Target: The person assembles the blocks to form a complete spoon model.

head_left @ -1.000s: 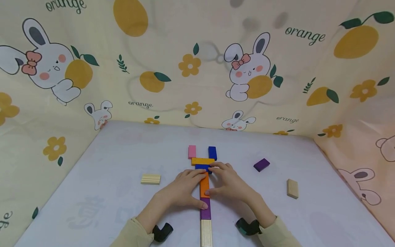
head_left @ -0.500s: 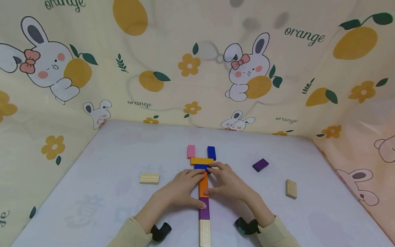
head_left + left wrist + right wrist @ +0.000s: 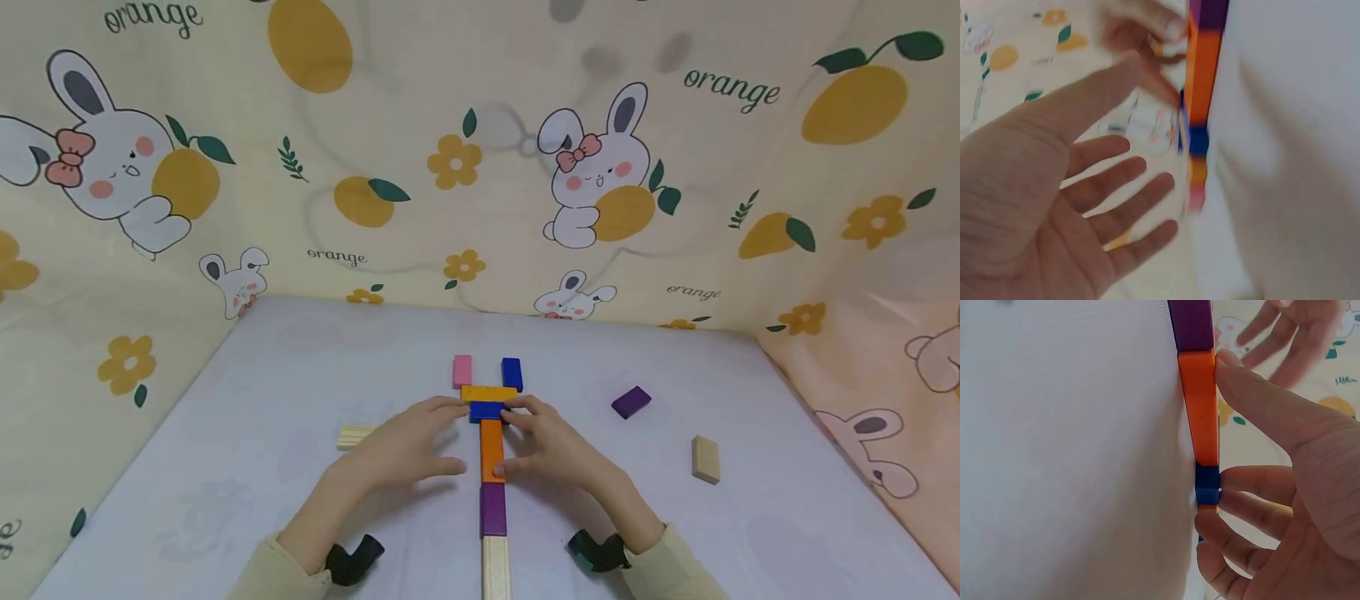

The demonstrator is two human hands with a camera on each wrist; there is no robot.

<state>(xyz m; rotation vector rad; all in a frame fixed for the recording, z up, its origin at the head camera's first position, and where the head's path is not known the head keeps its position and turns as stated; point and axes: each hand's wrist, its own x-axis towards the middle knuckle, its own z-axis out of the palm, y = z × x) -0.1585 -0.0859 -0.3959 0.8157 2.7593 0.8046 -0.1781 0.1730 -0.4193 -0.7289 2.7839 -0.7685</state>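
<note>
A row of wooden blocks runs down the table's middle: a plain block (image 3: pixel 496 571) nearest, then a purple block (image 3: pixel 492 510), an orange block (image 3: pixel 491 450), a blue block (image 3: pixel 487 411) and a yellow block (image 3: pixel 487 392) lying crosswise. Beyond the yellow one are a pink block (image 3: pixel 462 372) and a second blue block (image 3: pixel 512 374). My right hand (image 3: pixel 555 446) touches the row's right side, its thumb (image 3: pixel 1230 365) at the orange block and fingers at the blue crosspiece. My left hand (image 3: pixel 408 442) hovers left of the row, fingers spread, holding nothing.
To the right lie a loose purple block (image 3: pixel 631 402) and a plain wooden block (image 3: pixel 705 459). Some grooved plain wood (image 3: pixel 354 437) lies at left, partly behind the left hand. A printed cloth (image 3: pixel 420 100) stands behind the white tabletop (image 3: pixel 300 350).
My left hand has come off the orange and purple blocks and moved left, uncovering them and partly covering the grooved wood. My right hand stays at the row, which keeps its layout.
</note>
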